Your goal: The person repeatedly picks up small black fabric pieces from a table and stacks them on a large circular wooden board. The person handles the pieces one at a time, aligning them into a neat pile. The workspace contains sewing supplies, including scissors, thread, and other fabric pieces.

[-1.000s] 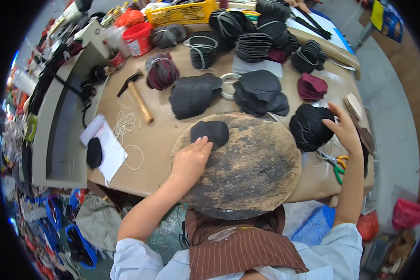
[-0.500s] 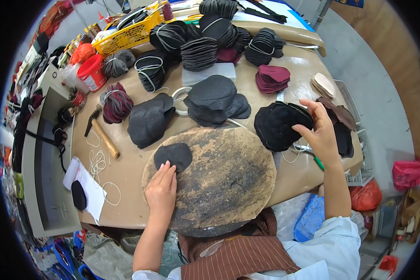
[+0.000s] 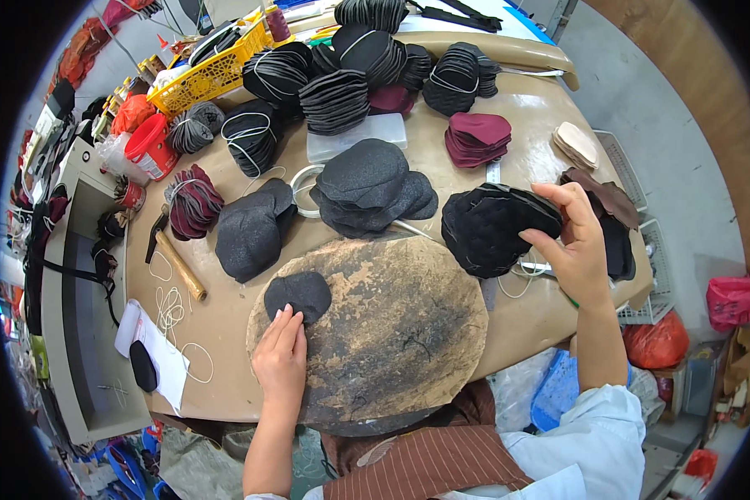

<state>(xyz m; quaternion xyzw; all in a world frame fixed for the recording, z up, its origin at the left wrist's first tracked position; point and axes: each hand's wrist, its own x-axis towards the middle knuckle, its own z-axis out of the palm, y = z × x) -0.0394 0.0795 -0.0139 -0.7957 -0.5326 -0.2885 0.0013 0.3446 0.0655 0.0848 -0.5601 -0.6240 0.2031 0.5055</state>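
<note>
My left hand [image 3: 280,360] lies flat, its fingers stretched, with the fingertips on the lower edge of a thin, rounded black piece [image 3: 300,293]. That piece rests on the left part of a large, worn round board [image 3: 400,333]. Off the board's right side, my right hand [image 3: 577,250] curves its thumb and fingers round the right edge of a pile of rounded, soft black pieces [image 3: 485,229]. How many pieces sit in this grasp is hidden. Beyond the board are two more piles, a dark grey-black one [image 3: 365,187] and a smaller one [image 3: 254,233].
Tied bundles of dark pieces [image 3: 333,102] crowd the table's back. Maroon pieces [image 3: 477,139] and cream pieces [image 3: 577,146] lie at the right. A wooden-handled hammer [image 3: 179,267], loose white cord [image 3: 171,310] and a black oval on white paper [image 3: 143,367] are at the left.
The view has shifted slightly. My right hand has tilted the right edge of the black pile a little, its grasp kept there. My left hand stays on the single black piece.
</note>
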